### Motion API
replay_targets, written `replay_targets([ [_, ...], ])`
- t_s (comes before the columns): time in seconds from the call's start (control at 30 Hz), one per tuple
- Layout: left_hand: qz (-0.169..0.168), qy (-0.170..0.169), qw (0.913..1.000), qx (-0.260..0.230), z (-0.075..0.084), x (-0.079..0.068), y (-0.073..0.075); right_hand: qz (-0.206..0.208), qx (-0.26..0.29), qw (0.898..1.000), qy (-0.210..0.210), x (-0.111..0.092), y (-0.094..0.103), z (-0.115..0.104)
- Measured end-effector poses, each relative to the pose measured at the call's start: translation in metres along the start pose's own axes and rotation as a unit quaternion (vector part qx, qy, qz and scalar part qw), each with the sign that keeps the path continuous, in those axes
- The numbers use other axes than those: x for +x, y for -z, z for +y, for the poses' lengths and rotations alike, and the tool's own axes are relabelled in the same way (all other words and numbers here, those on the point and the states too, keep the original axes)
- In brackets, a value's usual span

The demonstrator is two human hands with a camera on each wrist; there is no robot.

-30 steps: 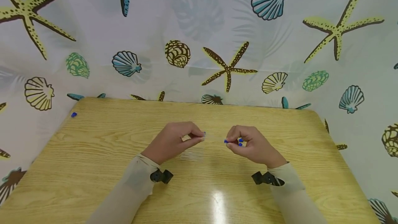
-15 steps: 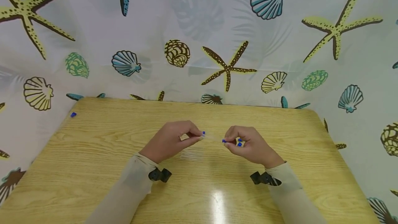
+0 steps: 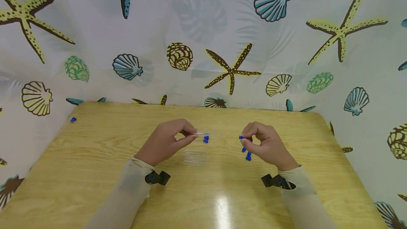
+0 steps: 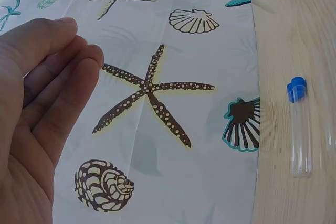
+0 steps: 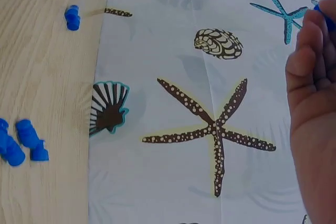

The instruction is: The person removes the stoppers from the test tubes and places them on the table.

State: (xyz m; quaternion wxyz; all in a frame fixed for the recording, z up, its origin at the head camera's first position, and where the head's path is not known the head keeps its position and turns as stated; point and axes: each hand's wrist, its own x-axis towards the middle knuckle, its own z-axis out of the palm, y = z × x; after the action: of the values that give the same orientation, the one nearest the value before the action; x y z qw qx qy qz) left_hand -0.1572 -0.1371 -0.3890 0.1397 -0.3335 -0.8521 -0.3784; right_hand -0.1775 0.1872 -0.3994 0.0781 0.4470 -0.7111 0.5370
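Note:
Between thumb and fingertips my left hand point(image 3: 170, 138) pinches a thin clear tube point(image 3: 201, 133), which points right toward the other hand. The left wrist view shows that hand point(image 4: 50, 82) with the held tube hidden. My right hand point(image 3: 265, 144) pinches a small blue cap point(image 3: 240, 137), open space lying between it and the tube. Below the tube in the head view, blue caps point(image 3: 206, 139) sit on the table. More blue caps point(image 3: 248, 156) lie just under the right hand. Several clear tubes point(image 3: 195, 158) are laid side by side nearer the person.
A wooden table point(image 3: 127, 186) fills the lower part of the head view. One more blue piece point(image 3: 73, 119) lies at its far left corner. Behind and around stands a white cloth point(image 3: 152, 27) printed with shells and starfish.
The hands have drawn apart, the left going left with the tube and the right going right with the cap. Caps on the table show more fully now.

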Motion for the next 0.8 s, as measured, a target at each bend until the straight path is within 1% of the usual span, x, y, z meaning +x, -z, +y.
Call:
replay_targets([
  [0.1,-0.006,0.02,0.9998,-0.003,0.002,0.0,-0.002,0.028,-0.025,0.999,0.008,-0.001,0.003,0.003],
  [0.2,-0.006,0.028,0.9996,0.009,0.003,0.001,-0.006,0.033,-0.065,0.997,-0.002,0.0,0.001,0.004],
  [0.27,-0.003,0.034,0.9992,0.021,0.003,0.001,-0.008,0.033,-0.097,0.995,-0.016,0.0,0.0,0.005],
  [0.37,0.0,0.048,0.9979,0.043,0.001,0.002,-0.01,0.035,-0.161,0.985,-0.048,0.002,0.0,0.005],
  [0.5,-0.006,0.079,0.9934,0.082,-0.003,0.003,-0.014,0.021,-0.239,0.964,-0.113,0.003,0.002,0.008],
  [0.57,-0.016,0.106,0.989,0.102,-0.007,0.003,-0.017,0.004,-0.265,0.952,-0.155,0.002,0.003,0.011],
  [0.67,-0.047,0.163,0.9783,0.12,-0.015,0.001,-0.024,-0.034,-0.286,0.931,-0.225,0.0,0.006,0.017],
  [0.73,-0.074,0.201,0.9686,0.126,-0.022,0.0,-0.029,-0.067,-0.303,0.912,-0.268,-0.002,0.008,0.021],
  [0.8,-0.097,0.228,0.9601,0.13,-0.028,-0.001,-0.033,-0.1,-0.315,0.895,-0.298,-0.005,0.009,0.025],
])
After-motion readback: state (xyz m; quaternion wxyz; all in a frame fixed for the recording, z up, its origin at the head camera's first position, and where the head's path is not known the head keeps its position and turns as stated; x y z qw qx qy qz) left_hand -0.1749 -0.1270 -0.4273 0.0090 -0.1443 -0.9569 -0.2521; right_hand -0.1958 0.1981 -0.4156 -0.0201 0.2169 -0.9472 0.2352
